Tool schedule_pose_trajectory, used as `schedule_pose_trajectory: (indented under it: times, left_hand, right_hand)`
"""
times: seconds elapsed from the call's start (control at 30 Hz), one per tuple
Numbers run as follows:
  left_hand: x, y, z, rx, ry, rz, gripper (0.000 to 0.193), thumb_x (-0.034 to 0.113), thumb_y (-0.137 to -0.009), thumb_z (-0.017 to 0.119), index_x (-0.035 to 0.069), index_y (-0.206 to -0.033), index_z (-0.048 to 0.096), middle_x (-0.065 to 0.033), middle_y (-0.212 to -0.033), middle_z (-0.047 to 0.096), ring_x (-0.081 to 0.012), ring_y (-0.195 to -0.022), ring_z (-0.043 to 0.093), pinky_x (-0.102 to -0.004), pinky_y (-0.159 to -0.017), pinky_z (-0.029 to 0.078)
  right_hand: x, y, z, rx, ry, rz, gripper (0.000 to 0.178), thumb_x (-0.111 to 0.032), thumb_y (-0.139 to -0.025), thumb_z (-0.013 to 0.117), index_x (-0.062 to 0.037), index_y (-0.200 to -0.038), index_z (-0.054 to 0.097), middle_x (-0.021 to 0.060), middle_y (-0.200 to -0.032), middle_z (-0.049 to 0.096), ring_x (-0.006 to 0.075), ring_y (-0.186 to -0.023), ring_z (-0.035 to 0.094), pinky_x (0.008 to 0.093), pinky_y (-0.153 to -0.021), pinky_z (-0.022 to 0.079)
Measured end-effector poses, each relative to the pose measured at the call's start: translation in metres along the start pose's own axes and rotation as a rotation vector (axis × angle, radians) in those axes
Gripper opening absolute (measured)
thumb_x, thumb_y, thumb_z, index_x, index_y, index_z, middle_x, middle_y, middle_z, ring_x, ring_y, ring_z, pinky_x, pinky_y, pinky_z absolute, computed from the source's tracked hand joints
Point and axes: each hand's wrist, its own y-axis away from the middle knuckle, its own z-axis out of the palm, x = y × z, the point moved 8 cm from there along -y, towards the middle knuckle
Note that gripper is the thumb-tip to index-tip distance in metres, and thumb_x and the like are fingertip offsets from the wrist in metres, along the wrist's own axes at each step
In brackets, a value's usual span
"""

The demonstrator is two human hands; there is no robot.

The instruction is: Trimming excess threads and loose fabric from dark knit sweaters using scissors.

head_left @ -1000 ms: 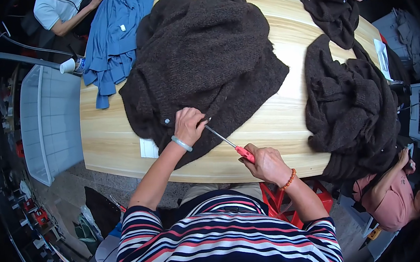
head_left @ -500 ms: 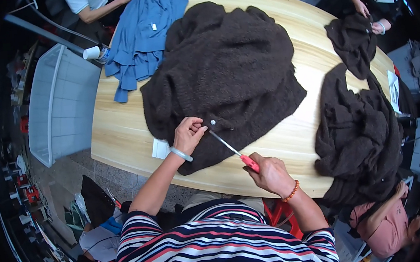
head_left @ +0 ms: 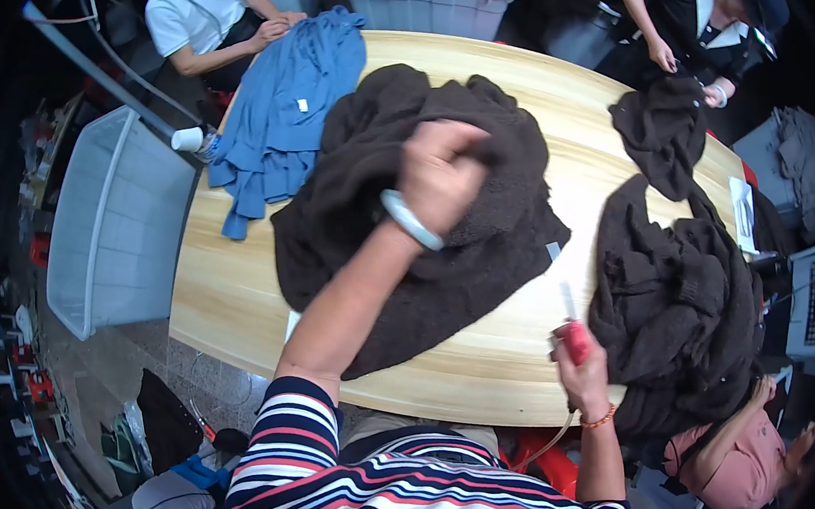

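Observation:
A dark brown knit garment (head_left: pixel 411 293) lies spread and rumpled across the middle of the table. My left hand (head_left: pixel 444 178), with a pale bangle at its wrist, is over the garment's upper middle. Motion smears its fingers, so whether they grip the cloth is not visible. Off the garment's right side, my right hand (head_left: pixel 585 375) is wrapped round a red-handled tool (head_left: pixel 575 340) with a slim metal shaft pointing away from me. A thin cord or hose hangs below that hand. A small pale tag (head_left: pixel 554 251) shows at the garment's right edge.
Blue garments (head_left: pixel 284 120) lie at the table's far left, by a person's hands. More dark brown knitwear (head_left: pixel 678 299) covers the right side, where another person handles a piece. A grey bin (head_left: pixel 115 232) stands off the left edge; a white cup (head_left: pixel 187 140) is near it.
My left hand has moved up and right, away from the garment's near edge. My right hand has drawn the red-handled tool rightward off the garment. The view has shifted, showing more beyond the table.

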Motion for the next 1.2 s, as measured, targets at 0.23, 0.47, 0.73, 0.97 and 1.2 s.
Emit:
schedule_pose_trajectory:
  times: [0.23, 0.47, 0.73, 0.97, 1.2]
  left_hand:
    - [0.080, 0.266, 0.187, -0.969, 0.226, 0.095, 0.024, 0.007, -0.064, 0.065, 0.012, -0.088, 0.065, -0.0050, -0.091, 0.056, -0.0254, -0.104, 0.053, -0.0523, -0.105, 0.029]
    - [0.032, 0.355, 0.157, -1.055, 0.159, -0.215, 0.024, 0.011, -0.073, 0.073, 0.008, -0.096, 0.067, -0.0077, -0.099, 0.061, -0.0279, -0.103, 0.055, -0.0442, -0.093, 0.042]
    - [-0.007, 0.245, 0.142, -0.437, -0.180, -0.356, 0.065, 0.017, -0.072, 0.082, 0.003, -0.126, 0.049, -0.0165, -0.115, 0.054, -0.0297, -0.102, 0.056, -0.0371, -0.083, 0.048]
    - [-0.089, 0.312, 0.158, -0.256, 0.485, -1.077, 0.011, 0.002, -0.087, 0.069, -0.001, -0.097, 0.069, -0.0006, -0.093, 0.069, -0.0069, -0.081, 0.060, -0.0226, -0.076, 0.049]
    - [-0.098, 0.348, 0.129, -0.119, 0.548, -1.162, 0.007, 0.002, -0.085, 0.071, -0.003, -0.090, 0.069, -0.0005, -0.088, 0.068, -0.0059, -0.075, 0.058, -0.0225, -0.069, 0.049]
  right_hand:
    - [0.018, 0.028, -0.098, 0.277, -0.055, 0.080, 0.011, -0.005, -0.094, 0.058, -0.0005, -0.104, 0.059, 0.0001, -0.084, 0.058, 0.0074, -0.067, 0.056, 0.0215, -0.065, 0.047]
    - [0.088, 0.046, -0.069, 0.111, 0.192, 0.301, 0.021, -0.019, -0.088, 0.063, -0.0072, -0.106, 0.059, 0.0211, -0.084, 0.066, 0.0420, -0.083, 0.065, 0.0453, -0.072, 0.052]
    - [0.089, 0.033, -0.050, -0.027, 0.263, 0.233, 0.022, -0.025, -0.090, 0.062, -0.0077, -0.104, 0.058, 0.0214, -0.084, 0.066, 0.0416, -0.080, 0.064, 0.0485, -0.071, 0.050]
    - [0.065, 0.051, -0.016, -0.451, 0.437, 0.178, 0.024, -0.028, -0.090, 0.061, -0.0063, -0.100, 0.060, 0.0213, -0.068, 0.063, 0.0410, -0.068, 0.065, 0.0491, -0.064, 0.052]
    - [0.059, 0.052, 0.002, -0.558, 0.431, 0.206, 0.027, -0.028, -0.092, 0.058, -0.0038, -0.104, 0.059, 0.0222, -0.068, 0.064, 0.0408, -0.070, 0.066, 0.0489, -0.067, 0.052]
